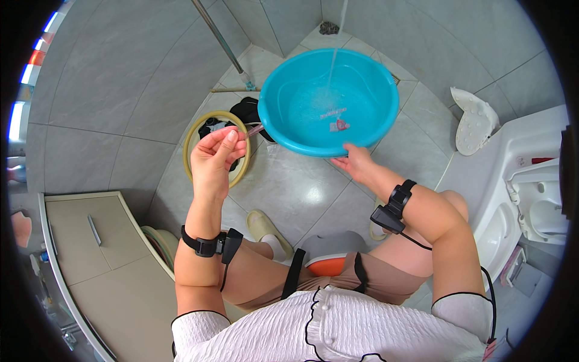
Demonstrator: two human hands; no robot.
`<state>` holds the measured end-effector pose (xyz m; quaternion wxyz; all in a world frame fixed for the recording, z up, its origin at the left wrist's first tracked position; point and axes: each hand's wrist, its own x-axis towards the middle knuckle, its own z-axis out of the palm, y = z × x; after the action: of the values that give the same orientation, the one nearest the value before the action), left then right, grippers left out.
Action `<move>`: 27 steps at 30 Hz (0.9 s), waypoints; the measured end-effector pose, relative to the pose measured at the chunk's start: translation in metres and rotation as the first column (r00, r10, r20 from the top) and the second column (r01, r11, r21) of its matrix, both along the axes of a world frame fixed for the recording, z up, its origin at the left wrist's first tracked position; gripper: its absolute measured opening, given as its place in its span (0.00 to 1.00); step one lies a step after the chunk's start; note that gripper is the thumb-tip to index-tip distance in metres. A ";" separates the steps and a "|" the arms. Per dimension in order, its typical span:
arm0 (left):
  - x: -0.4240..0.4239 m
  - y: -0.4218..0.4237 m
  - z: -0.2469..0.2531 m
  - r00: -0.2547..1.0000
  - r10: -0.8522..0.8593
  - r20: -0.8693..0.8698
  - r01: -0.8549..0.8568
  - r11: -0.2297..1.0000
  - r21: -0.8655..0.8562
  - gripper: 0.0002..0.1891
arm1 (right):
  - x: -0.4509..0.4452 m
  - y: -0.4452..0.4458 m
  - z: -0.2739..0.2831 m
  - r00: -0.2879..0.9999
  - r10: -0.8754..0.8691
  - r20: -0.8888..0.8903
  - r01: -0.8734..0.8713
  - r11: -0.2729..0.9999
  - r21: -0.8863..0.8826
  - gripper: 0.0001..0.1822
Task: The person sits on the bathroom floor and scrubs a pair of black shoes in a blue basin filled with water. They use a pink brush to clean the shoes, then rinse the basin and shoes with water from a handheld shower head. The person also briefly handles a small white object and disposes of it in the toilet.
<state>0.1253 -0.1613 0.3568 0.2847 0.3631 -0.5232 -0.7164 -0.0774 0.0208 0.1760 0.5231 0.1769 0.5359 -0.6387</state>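
A turquoise plastic basin [294, 131] stands ahead of me, with a stream of water [335, 59] falling into it and shallow water inside. My right hand [357, 163] grips its near rim, thumb on top and fingers beneath. Left of the basin, my left hand [217, 158] is raised with its fingertips pinched together. Between them sticks out a thin translucent pinkish strip [256, 130], its far end close to the basin's rim; what it is exactly cannot be made out. The basin's floor bears a printed sticker [340, 125].
A yellow-rimmed tub [186, 156] with dark clothes [209, 126] sits behind my left hand; a black garment [246, 110] lies beside it. A metal pole [221, 40] leans nearby. A cabinet [81, 235] stands left, a white bathtub-like fixture [488, 167] right, a grey-and-orange stool [334, 249] below me.
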 end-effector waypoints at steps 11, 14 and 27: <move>0.005 -0.006 0.001 0.999 0.032 -0.032 -0.032 0.999 -0.005 0.09 | -0.004 0.007 -0.037 0.999 -0.029 0.037 0.026 0.997 0.076 0.22; 0.008 -0.003 0.004 0.998 0.051 -0.027 -0.051 0.999 0.008 0.09 | 0.002 0.010 -0.051 0.998 -0.037 0.058 0.036 0.999 0.019 0.23; 0.004 -0.001 0.010 0.997 0.044 -0.063 -0.045 0.999 0.001 0.09 | 0.015 0.031 -0.104 0.991 -0.020 0.130 -0.002 0.985 0.171 0.24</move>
<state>0.1292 -0.1621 0.3664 0.3169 0.3520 -0.5060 -0.7209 -0.0627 0.0519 0.0717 0.5372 0.2652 0.5524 -0.5796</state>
